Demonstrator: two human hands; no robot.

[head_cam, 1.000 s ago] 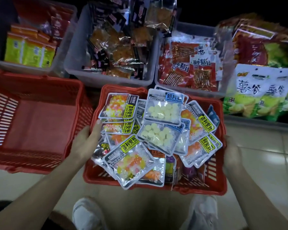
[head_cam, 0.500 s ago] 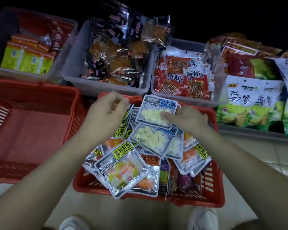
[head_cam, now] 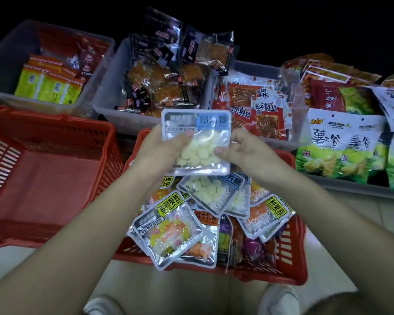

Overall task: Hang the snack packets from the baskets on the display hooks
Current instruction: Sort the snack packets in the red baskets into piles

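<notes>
A clear packet of pale round candies (head_cam: 197,133) with a blue and grey header is lifted above the red basket (head_cam: 293,269). My left hand (head_cam: 162,151) grips its left side with the thumb on the front. My right hand (head_cam: 241,151) pinches its right edge. Below them the basket holds a heap of snack packets, among them a second pale candy packet (head_cam: 210,189) and a packet of mixed coloured beans (head_cam: 168,226). No display hooks are in view.
An empty red basket (head_cam: 43,173) stands to the left. Grey bins behind hold yellow packets (head_cam: 48,87), dark and orange packets (head_cam: 159,83) and red packets (head_cam: 255,105). Green and white chip bags (head_cam: 341,146) lie at the right. My shoes (head_cam: 278,301) show on the tiled floor.
Both hands left the basket sides, reached into the heap, and have lifted the top pale candy packet up out of the basket. The view has tilted upward.
</notes>
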